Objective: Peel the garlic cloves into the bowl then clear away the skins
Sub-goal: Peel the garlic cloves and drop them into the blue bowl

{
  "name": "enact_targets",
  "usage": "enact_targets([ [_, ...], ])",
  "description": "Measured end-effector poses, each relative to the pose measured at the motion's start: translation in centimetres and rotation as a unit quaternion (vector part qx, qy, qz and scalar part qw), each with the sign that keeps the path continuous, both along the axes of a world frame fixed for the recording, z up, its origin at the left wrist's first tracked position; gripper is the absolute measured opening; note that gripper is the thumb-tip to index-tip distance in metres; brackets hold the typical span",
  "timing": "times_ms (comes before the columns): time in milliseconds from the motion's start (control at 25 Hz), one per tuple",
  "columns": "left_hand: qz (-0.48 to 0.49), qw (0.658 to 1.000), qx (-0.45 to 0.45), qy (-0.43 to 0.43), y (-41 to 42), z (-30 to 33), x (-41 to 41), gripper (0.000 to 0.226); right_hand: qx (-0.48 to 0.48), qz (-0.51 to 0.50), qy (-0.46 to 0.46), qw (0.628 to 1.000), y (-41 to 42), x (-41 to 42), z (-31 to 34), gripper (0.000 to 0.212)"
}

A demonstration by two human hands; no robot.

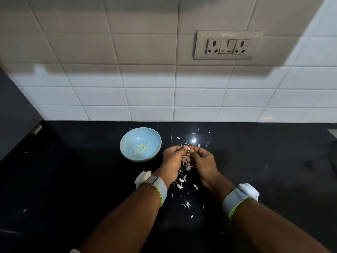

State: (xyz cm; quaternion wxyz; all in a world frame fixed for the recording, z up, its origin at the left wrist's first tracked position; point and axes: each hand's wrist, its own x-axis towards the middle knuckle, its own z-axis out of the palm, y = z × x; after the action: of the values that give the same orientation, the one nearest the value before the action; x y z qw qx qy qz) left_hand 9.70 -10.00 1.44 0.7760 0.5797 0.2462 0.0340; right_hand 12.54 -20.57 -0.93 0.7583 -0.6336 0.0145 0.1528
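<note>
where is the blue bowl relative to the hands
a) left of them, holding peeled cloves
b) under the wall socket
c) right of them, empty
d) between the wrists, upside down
a: the blue bowl sits left of the left hand and right hand, with peeled garlic cloves inside.

A home kitchen: tiled wall [145, 95], black counter [73, 179], wall sockets [228, 46]
</note>
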Motion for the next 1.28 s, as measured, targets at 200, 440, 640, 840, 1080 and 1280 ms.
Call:
enact_targets([
  [200, -0.011, 1.0, 0.01, 0.021, 0.8, -0.4, 0.2, 0.014, -0.006, -0.015, -0.021, 1.0, 0.7, -0.8, 0.5, 0.018],
  [440, 0.009, 1.0, -0.028, -0.002, 0.9, -0.4, 0.0, 0.015, 0.033, -0.024, -0.003, 0.999, 1.7, -1.0, 0.9, 0.017],
  [640, -0.029, 0.999, 0.03, -0.008, 1.7, -1.5, 0.5, 0.02, 0.052, -0.034, 0.049, 0.997, 2.2, -1.2, 0.6, 0.02],
  [840, -0.055, 0.989, 0.135, 0.012, 2.0, -1.9, 0.8, 0.021, 0.018, -0.043, 0.081, 0.996, 2.7, -1.3, 1.0, 0.021],
  [1080, -0.077, 0.976, 0.2, 0.03, 2.0, -2.8, 0.9, 0.024, 0.081, -0.092, 0.127, 0.984, 2.3, -0.9, 2.0, 0.015],
  [1280, -0.138, 0.946, 0.284, 0.073, 1.5, -2.3, 1.3, 0.024, 0.09, -0.135, 0.113, 0.98, 1.6, -0.2, 2.3, 0.015],
])
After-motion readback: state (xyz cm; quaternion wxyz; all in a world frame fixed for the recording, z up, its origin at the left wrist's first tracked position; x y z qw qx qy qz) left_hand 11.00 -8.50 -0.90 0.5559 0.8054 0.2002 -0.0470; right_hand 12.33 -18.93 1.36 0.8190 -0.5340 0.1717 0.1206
